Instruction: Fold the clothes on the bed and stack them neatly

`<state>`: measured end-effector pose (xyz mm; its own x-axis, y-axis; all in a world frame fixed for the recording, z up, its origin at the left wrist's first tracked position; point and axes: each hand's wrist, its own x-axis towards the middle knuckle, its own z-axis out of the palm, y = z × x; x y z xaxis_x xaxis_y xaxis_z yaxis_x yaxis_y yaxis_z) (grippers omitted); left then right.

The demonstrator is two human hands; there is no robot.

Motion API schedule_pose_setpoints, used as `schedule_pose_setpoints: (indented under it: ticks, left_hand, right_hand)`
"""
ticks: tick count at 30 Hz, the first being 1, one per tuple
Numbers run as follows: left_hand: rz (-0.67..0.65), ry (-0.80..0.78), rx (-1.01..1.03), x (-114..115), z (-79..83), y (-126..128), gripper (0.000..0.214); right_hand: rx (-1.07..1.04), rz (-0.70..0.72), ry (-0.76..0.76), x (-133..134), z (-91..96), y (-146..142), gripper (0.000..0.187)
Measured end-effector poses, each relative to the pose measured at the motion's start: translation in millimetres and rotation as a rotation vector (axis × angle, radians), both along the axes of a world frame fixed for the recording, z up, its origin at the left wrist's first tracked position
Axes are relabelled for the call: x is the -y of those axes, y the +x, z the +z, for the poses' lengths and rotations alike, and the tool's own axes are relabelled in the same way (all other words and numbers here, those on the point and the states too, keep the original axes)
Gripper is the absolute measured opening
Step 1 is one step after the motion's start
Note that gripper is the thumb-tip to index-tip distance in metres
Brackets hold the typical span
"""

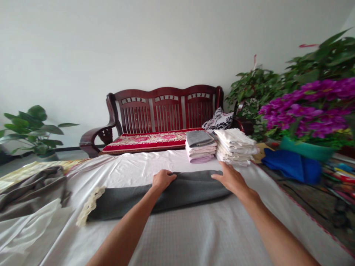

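A long grey cloth, folded into a strip, lies across the white-covered surface in front of me. Cream lace trim edges its left end. My left hand is closed on the far edge near the strip's middle, thumb on top and pointing right. At the right end, my right hand grips the cloth with its thumb over the top; some fingers are hidden behind the edge. Just beyond stand a stack of folded cloths, grey on top and pink or lilac below, and a taller white stack.
A crumpled grey-brown cloth and thin white fabric lie at left. Behind is a dark red wooden bench with a patterned cushion. Purple flowers and a blue cloth are at right; a potted plant stands left.
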<state>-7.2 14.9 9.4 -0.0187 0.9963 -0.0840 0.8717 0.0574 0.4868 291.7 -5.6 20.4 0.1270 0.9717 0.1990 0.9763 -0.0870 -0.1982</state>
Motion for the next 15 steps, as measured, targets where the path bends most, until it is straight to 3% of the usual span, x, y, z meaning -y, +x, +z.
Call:
schedule_pose_setpoints:
  ticks: [4,11,15]
  left_hand:
    - [0.003,0.009,0.01,3,1.8,1,0.029]
    - [-0.009,0.034,0.011,8,3.1,2,0.024]
    - [-0.005,0.29,-0.109,17,-3.5,6,0.033]
  right_hand:
    - [0.065,0.041,-0.102,4,-3.5,1,0.062]
    - [0.06,0.094,-0.116,7,-0.7,2,0.061]
    - [0.039,0.072,-0.111,4,-2.5,4,0.051]
